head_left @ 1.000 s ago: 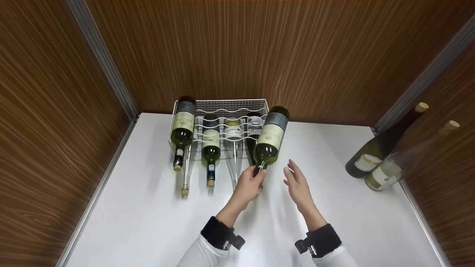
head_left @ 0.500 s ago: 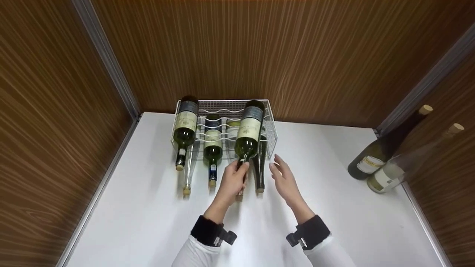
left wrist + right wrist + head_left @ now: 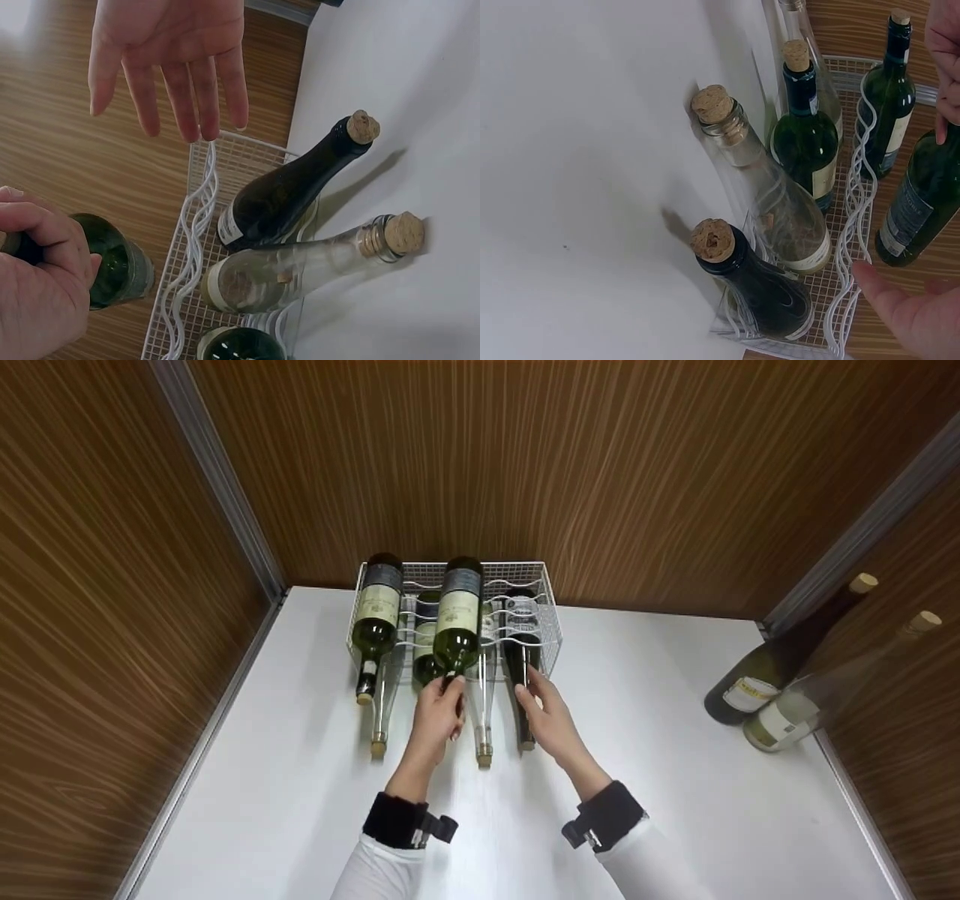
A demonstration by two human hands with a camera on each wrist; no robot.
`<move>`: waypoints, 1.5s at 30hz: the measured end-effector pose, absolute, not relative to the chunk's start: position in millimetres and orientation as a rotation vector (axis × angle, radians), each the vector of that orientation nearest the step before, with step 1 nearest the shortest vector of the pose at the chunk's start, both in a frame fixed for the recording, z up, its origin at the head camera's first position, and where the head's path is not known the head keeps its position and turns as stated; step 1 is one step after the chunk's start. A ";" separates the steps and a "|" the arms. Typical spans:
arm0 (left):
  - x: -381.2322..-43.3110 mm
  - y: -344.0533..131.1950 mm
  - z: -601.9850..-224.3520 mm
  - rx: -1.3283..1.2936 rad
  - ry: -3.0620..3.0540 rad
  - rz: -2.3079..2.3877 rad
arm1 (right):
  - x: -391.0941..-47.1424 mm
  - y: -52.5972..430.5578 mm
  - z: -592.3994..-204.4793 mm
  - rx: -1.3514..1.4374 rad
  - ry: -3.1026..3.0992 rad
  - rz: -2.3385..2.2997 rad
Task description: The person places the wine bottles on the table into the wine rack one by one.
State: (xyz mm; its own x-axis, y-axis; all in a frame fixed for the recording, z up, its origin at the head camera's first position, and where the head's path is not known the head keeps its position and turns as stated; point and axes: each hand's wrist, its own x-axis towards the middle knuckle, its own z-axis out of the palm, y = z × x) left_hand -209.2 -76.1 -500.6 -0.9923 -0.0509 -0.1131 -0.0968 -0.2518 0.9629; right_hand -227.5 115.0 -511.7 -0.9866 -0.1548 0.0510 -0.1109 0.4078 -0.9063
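Observation:
My left hand (image 3: 435, 720) grips the neck of a green wine bottle (image 3: 457, 611) with a cream label. The bottle tilts base-up over the middle of a white wire wine rack (image 3: 553, 626). My right hand (image 3: 553, 727) has its fingers extended beside the rack's right end, over a dark bottle (image 3: 523, 656); contact with it cannot be told. In the rack's lower row lie that dark bottle, a clear bottle (image 3: 484, 697), a green bottle (image 3: 424, 664) partly hidden by the held one, and another clear bottle (image 3: 384, 705). Another green bottle (image 3: 377, 604) lies on top at the left.
Two corked bottles stand upright at the table's right side, one dark (image 3: 742, 694) and one clear (image 3: 780, 716). The rack is on a white table (image 3: 247, 780), close to the brown wood-grain back panel (image 3: 480, 457). Similar panels rise left and right.
My left hand has carried the green wine bottle leftward, from the rack's right end to above its middle. My right hand has shifted left too, its fingers still extended.

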 end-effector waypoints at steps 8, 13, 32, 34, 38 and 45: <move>-217.7 -94.9 -506.5 -0.296 1.950 2.453 | -233.7 100.4 -512.4 -0.326 2.607 -1.671; -224.3 -104.0 -510.5 -0.352 1.980 2.441 | -236.6 93.0 -513.5 -0.371 2.618 -1.645; -249.9 -117.2 -523.4 -0.431 1.972 2.457 | -241.0 79.7 -518.0 -0.406 2.638 -1.512; -251.9 -117.2 -524.3 -0.433 1.984 2.448 | -242.6 77.7 -518.8 -0.419 2.645 -1.500; -254.9 -116.1 -525.3 -0.454 2.039 2.414 | -245.5 73.3 -519.8 -0.442 2.663 -1.466; -258.6 -110.6 -528.7 -0.502 2.172 2.345 | -247.3 68.0 -521.5 -0.473 2.679 -1.454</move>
State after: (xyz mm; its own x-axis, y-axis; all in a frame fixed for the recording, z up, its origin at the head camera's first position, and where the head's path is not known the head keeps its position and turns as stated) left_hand -258.6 -110.6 -528.7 -0.9476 -0.2758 -0.1611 -0.1396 -0.0961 0.9855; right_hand -247.3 68.0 -521.5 -0.9514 -0.2929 0.0951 -0.2394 0.5092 -0.8267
